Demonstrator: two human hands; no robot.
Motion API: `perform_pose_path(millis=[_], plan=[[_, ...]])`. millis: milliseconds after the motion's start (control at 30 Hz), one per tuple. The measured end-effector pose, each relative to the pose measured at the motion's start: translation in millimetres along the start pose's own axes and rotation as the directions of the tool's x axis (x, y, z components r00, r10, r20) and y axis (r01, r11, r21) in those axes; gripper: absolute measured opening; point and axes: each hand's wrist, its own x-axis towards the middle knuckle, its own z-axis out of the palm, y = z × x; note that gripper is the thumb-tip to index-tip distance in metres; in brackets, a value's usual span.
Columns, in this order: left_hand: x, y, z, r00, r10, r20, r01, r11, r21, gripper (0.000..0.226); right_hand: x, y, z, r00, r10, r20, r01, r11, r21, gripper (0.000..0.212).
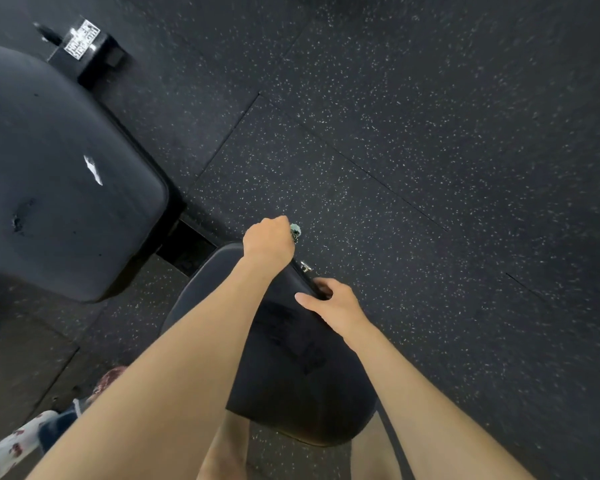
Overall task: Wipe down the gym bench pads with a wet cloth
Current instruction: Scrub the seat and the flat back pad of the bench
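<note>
Two hands are out over the small pad point(291, 368), which sits at the six o'clock end of the view. The left hand point(269, 242) is up at the pad's twelve o'clock tip, its grip balled tight round the cloth point(295, 232), with just a teal scrap poking out past the knuckles at three o'clock. The right hand point(331, 301) is on the pad's three o'clock edge, thumb laid flat on top and fingers hooked over the side, so that grip is clamped on the pad itself. Between the two hands a small silvery metal fitting point(305, 267) shows on that same edge. Over at nine o'clock lies the big pad point(66, 161), scuffed and torn in spots, apart from the small one. Speckled rubber floor point(430, 150) fills everything from twelve round to four o'clock.
</note>
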Motion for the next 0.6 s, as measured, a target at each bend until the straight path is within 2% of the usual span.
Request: perform_pose_path(millis=[133,267,367,467,533,600], plan=[[-16,33,20,0.985,0.175,0.005,-0.171,0.958,0.232,0.024,-5,15,-13,1.000,0.026,0.012,-0.026,1.000,-0.015,0.049],[-42,72,54,0.956,0.266,0.126,-0.291,0.921,0.261,0.029,-6,31,-26,0.996,0.090,-0.018,-0.091,0.992,-0.090,0.007],[-52,90,68,0.934,0.287,0.212,-0.323,0.933,0.161,0.028,-10,44,-32,0.990,0.132,-0.040,-0.136,0.985,-0.104,0.009],[-45,92,66,0.898,0.324,0.298,-0.321,0.945,-0.060,0.026,-19,59,-41,0.980,0.191,-0.058,-0.187,0.980,0.065,0.020],[-38,86,55,0.895,0.342,0.286,-0.287,0.933,-0.215,0.026,-24,69,-46,0.976,0.206,-0.070,-0.196,0.972,0.130,0.036],[-32,76,41,0.920,0.341,0.191,-0.290,0.923,-0.252,0.029,-30,77,-49,0.962,0.255,-0.095,-0.235,0.955,0.180,0.053]])
